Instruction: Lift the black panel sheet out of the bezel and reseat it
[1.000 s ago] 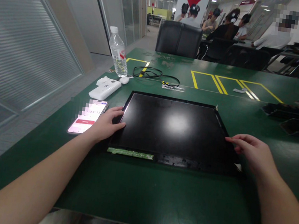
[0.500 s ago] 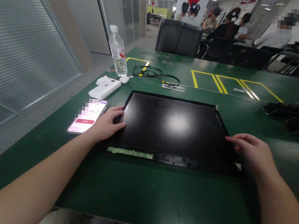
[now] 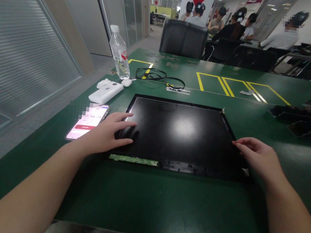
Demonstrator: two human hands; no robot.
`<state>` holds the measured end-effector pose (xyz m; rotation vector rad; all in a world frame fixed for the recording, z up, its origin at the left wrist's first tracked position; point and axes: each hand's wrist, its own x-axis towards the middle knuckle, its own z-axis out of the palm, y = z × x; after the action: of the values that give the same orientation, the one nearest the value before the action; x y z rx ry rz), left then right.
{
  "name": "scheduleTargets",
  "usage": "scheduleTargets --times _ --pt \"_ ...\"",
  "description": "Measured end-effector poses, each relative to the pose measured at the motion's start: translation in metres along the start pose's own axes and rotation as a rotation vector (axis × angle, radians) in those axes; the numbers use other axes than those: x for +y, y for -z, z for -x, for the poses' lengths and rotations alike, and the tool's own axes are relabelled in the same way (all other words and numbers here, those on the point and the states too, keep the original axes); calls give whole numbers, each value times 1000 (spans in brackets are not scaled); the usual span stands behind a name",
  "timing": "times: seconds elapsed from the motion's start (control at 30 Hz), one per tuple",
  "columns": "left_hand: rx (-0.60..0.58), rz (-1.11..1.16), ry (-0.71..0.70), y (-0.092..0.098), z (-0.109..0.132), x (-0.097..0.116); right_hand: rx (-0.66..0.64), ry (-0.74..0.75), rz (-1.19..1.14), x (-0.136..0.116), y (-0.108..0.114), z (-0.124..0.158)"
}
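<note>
A black flat display panel [image 3: 165, 129] lies face up on the green table, a bright reflection on its glass. Along its near edge, on the left, runs a narrow green circuit board [image 3: 133, 160]. My left hand [image 3: 111, 132] is over the panel's left edge with fingers spread and holding nothing; whether the fingertips touch the glass I cannot tell. At the right edge of the panel, my right hand [image 3: 255, 153] pinches the rim between thumb and forefinger, its other fingers curled. A small pale piece of tape [image 3: 245, 171] sticks out at the near right corner.
Left of the panel lie a lit phone [image 3: 88, 121], a white device [image 3: 106, 92] and a water bottle [image 3: 120, 53]. Behind it are a black cable [image 3: 160, 76] and yellow tape outlines [image 3: 215, 76]. Dark parts [image 3: 308, 116] lie at right. Several people sit beyond a black chair [image 3: 184, 38].
My left hand has moved right and toward me, further over the glass, and its fingers have spread wider. My right hand keeps its pinch at the right rim. The view has shifted slightly.
</note>
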<state>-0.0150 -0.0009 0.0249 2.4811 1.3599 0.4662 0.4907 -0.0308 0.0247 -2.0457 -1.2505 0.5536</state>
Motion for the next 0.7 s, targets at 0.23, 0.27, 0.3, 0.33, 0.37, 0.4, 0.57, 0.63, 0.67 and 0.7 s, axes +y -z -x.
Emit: scheduleTargets --times 0.23,0.27,0.3,0.33,0.37,0.4,0.57,0.63,0.67,0.7 --pt "-146 100 -69 4 0 6 -59 133 32 16 4 -8" --pt "-154 98 -70 4 0 6 -78 175 44 18 5 -9" --pt "-160 94 -71 5 0 7 -94 216 69 19 5 -9" --pt "-163 88 -70 5 0 7 -106 251 101 20 6 -9" --pt "-165 82 -68 5 1 8 -115 281 135 20 6 -8" --pt "-166 77 -66 6 1 8 -127 307 168 19 6 -8" --pt "-193 114 -76 8 3 7 -151 378 251 15 4 -5" --pt "-199 130 -92 8 3 6 -154 376 259 14 3 -5" --pt "-199 134 -97 8 3 6 -156 371 262 14 2 -5" --pt "-198 137 -100 8 3 5 -157 364 264 14 2 -6"
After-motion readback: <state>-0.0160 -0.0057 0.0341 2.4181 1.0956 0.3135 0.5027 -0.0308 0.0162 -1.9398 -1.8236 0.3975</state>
